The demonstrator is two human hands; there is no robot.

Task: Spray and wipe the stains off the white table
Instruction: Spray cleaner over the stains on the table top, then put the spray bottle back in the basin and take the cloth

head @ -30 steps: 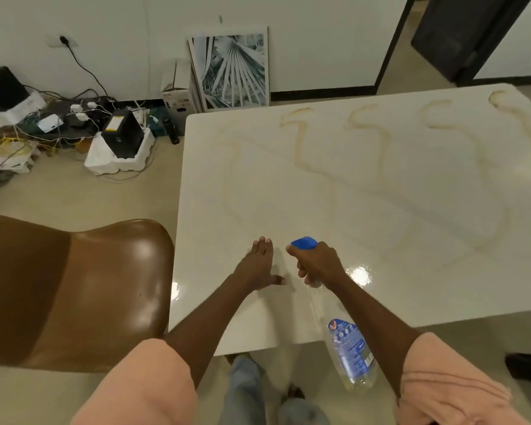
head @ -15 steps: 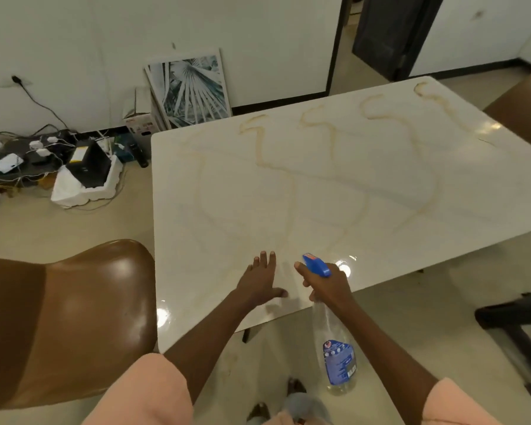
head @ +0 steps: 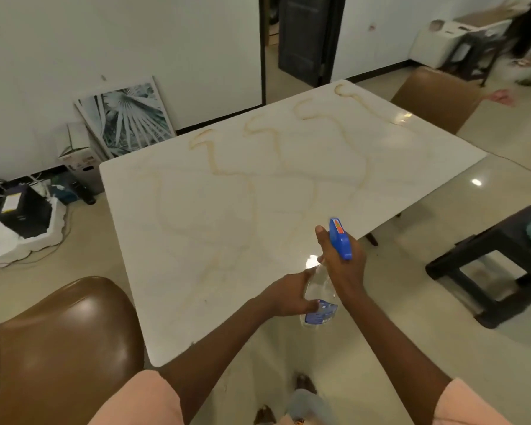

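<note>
The white table (head: 196, 302) fills the middle of the view, crossed by wavy brown stain lines (head: 215, 162). Over its near right edge I hold a clear spray bottle (head: 319, 299) with a blue trigger head and a blue label. My right hand (head: 344, 265) grips the bottle's neck just under the blue head. My left hand (head: 288, 296) grips the clear body from the left. The nozzle points out over the tabletop.
A brown leather chair (head: 62, 348) stands at the table's near left corner, another brown chair (head: 436, 99) at the far right. A dark stool (head: 478, 265) sits on the floor to the right. Boxes, cables and a framed print (head: 126, 118) lie by the left wall.
My left hand has lifted off the tabletop and taken hold of the bottle's body. The bottle has risen and swung more upright over the table edge. My view has shifted rightwards.
</note>
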